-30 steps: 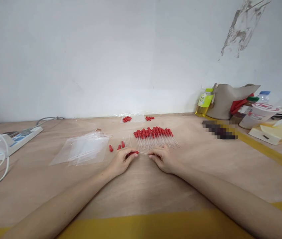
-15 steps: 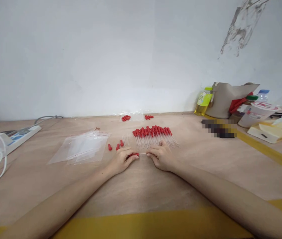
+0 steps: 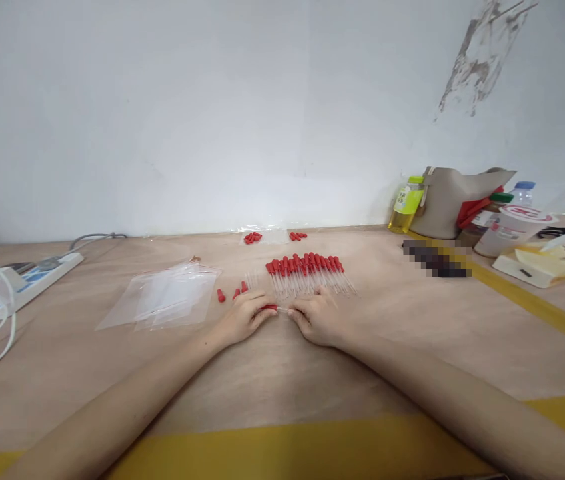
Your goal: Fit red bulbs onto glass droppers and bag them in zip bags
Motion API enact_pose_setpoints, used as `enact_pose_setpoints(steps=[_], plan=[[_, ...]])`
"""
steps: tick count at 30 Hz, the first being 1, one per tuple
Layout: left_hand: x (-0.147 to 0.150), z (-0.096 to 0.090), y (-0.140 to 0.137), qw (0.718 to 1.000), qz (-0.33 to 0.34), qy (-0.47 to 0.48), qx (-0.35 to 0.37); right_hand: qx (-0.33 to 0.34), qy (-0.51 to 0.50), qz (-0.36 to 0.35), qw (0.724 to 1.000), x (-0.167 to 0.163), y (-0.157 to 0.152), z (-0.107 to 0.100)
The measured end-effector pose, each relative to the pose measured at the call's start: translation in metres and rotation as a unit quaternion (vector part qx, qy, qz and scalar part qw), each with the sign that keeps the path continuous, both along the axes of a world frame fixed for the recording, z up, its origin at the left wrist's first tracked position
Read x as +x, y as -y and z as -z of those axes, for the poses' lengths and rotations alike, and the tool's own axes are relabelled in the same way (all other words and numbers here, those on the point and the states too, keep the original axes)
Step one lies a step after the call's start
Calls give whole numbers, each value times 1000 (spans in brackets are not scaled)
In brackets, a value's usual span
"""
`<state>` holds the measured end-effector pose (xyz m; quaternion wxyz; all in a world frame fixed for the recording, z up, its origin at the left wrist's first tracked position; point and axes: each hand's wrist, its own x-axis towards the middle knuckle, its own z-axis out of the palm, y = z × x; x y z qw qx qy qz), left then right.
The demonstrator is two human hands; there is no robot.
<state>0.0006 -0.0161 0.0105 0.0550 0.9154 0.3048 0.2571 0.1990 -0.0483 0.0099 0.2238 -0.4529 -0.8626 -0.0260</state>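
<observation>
My left hand (image 3: 246,316) is closed on a red rubber dropper bulb (image 3: 271,307), whose end shows between thumb and fingers. From the bulb a thin clear glass tube (image 3: 283,309) runs to my right hand (image 3: 316,316), which pinches it. Just beyond my hands lies a row of droppers (image 3: 305,267), red bulbs pointing to the wall and clear tubes toward me. Several bare tubes (image 3: 251,280) lie behind my left hand. Loose red bulbs (image 3: 220,295) rest to the left of it.
Clear plastic bags (image 3: 162,297) are spread at the left, near a white power strip (image 3: 47,277) with cables. Small piles of red bulbs (image 3: 252,237) lie by the wall. A yellow-green bottle (image 3: 406,205), a grey bag (image 3: 440,203), a cup (image 3: 510,232) and a tissue pack (image 3: 545,263) stand at the right.
My right hand has moved slightly left, toward my left hand. Less of the tube shows between the two hands. The bulb and tube are still held.
</observation>
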Motion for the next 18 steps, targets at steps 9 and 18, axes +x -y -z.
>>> enact_pose_setpoints(steps=[9, 18], plan=[[-40, 1, -34, 961, -236, 125, 79, -116, -56, 112, 985, -16, -28, -26], [-67, 10, -48, 947, -304, 84, 56, -95, -45, 248, 963, -81, -74, -18]])
